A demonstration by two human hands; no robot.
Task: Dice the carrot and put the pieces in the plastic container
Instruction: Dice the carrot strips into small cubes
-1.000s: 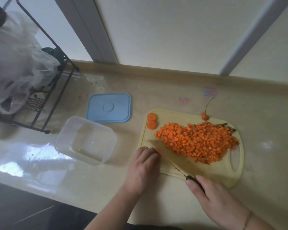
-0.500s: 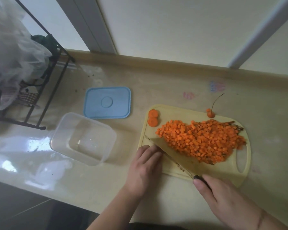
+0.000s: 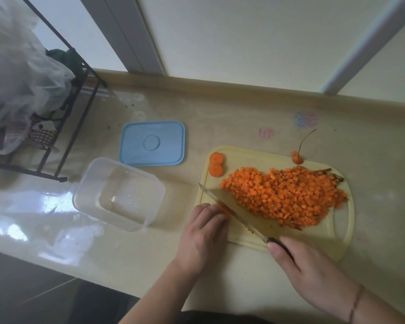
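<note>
Right hand (image 3: 313, 274) fingers wrapped on knife (image 3: 234, 212) handle; left hand (image 3: 204, 235) fingers curled, pinning a carrot sliver (image 3: 221, 208) against the blade. Diced pile (image 3: 288, 197) lies right of blade; plastic container (image 3: 117, 194) left, nearer left hand.

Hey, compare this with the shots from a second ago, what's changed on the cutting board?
Very little. The right hand still grips the knife, blade slanted across the cutting board beside the diced carrot pile. The left hand still rests at the board's near left edge, now with an orange bit showing at its fingertips. The plastic container holds no carrot; the blue lid and two carrot slices have not moved.
</note>
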